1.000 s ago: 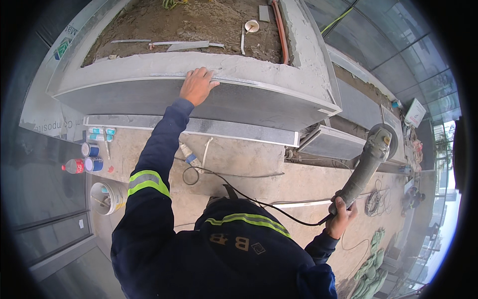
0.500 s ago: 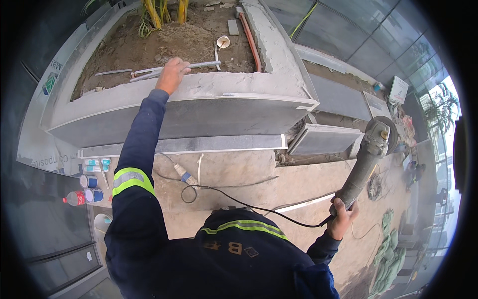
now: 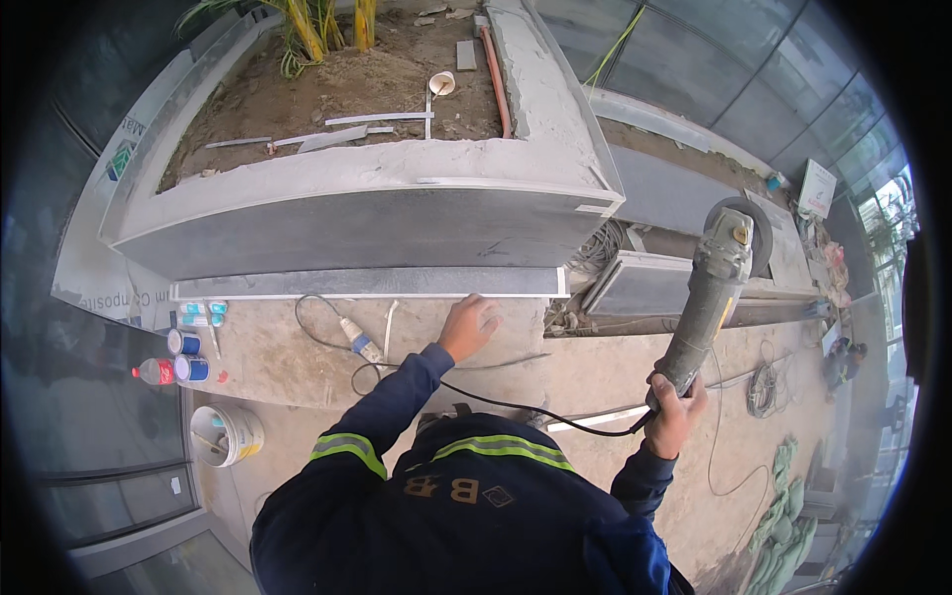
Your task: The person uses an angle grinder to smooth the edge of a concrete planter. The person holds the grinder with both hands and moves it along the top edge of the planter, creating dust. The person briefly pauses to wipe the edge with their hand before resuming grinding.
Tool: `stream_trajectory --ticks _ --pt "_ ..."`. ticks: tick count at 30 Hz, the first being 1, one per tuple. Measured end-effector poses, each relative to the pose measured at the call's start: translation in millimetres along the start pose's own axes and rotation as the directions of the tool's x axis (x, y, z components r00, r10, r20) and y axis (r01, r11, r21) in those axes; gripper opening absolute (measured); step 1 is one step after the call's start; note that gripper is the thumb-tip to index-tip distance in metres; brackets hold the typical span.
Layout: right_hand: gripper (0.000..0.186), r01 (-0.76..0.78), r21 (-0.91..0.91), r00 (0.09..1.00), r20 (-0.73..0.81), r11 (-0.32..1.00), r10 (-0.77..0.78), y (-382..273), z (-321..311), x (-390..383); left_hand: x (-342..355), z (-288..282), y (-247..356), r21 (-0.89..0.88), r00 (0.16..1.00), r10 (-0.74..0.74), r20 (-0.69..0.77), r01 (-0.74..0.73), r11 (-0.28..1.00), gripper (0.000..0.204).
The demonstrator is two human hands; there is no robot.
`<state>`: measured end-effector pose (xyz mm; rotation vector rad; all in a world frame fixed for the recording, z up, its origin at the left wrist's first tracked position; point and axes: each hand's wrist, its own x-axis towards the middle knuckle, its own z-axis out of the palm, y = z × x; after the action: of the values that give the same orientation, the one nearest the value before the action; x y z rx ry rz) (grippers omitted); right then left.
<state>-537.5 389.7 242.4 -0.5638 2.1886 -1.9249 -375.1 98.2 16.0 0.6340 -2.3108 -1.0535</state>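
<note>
My right hand (image 3: 675,416) is closed around the rear end of a grey angle grinder (image 3: 700,307). The grinder points up and away, its dark disc (image 3: 760,238) at the far end. A black cord (image 3: 535,410) runs from its base toward my body. My left hand (image 3: 469,328) hovers just on my side of a long grey panel strip (image 3: 367,283); its fingers are loosely bent and nothing shows in them. Beyond it stands a grey-clad planter (image 3: 367,233) with a rough cement top. Thin strips, including a white strip (image 3: 380,118), lie on the planter's soil.
A plug connector (image 3: 360,340) lies on the floor beside the strip. At left are blue-white cans (image 3: 191,369), a red-labelled bottle (image 3: 155,372) and a white bucket (image 3: 230,434). Grey panels (image 3: 640,283) lean at right, near green sacks (image 3: 783,526). Another person (image 3: 845,363) crouches far right.
My left hand has let go of a thin strip on the planter and come back toward me, low over the floor. The grinder has moved slightly to the left, still in my right hand.
</note>
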Motion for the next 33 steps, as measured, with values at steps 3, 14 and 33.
stream_trajectory --ticks 3,14,33 --pt "0.035 0.014 -0.011 0.995 0.098 1.000 -0.013 24.0 -31.9 38.8 -55.7 71.5 26.4 -0.020 0.978 -0.069 0.197 0.074 0.997 0.035" --pt "0.027 -0.097 -0.005 0.895 0.436 0.995 0.090 73.3 -92.3 116.7 19.2 119.3 226.9 -0.152 0.975 0.047 0.217 -0.014 0.988 0.048" --pt "0.053 0.216 -0.061 0.643 0.760 0.975 -0.095 91.6 -45.3 134.8 57.7 164.1 251.0 -0.965 0.887 -0.427 0.174 0.241 0.108 0.041"
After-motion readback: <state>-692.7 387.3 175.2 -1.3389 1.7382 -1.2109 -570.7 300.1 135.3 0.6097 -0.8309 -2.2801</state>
